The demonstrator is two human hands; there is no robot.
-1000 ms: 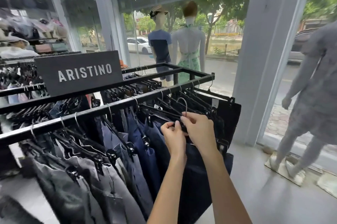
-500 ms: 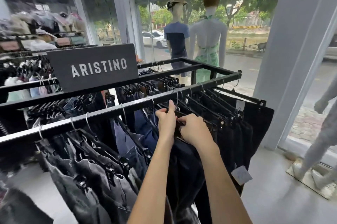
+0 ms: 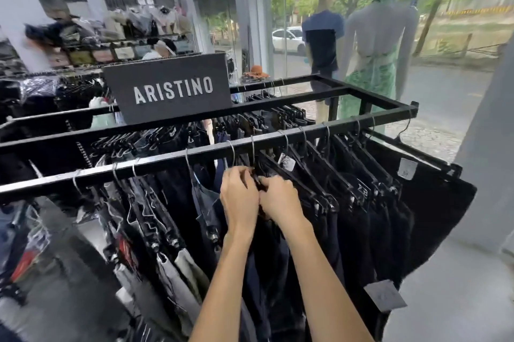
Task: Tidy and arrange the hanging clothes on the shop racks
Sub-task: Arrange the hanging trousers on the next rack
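The front rail (image 3: 164, 164) of the black square-tube metal rack runs left to right and ends at a corner near the white pillar (image 3: 489, 133). Bare grey floor (image 3: 459, 294) lies between the rack end and that pillar. Wire hooks crowd the rail right of centre; a bare stretch of rail lies left of the hands.

The left hand (image 3: 239, 198) and right hand (image 3: 281, 201) meet just below the rail, backs toward the camera, fingers curled inward. Both grasp the black plastic clip hanger (image 3: 259, 183) between them. The dark navy trousers (image 3: 267, 255) on it hang straight down, touching the dark pairs on either side.

The fingertips are hidden behind the hands, so the exact grip points cannot be made out. Garments at left foreground are blurred. The grey ARISTINO sign (image 3: 169, 91) stands on the middle rail, covering the hangers behind it. The bottom edge cuts off both forearms.
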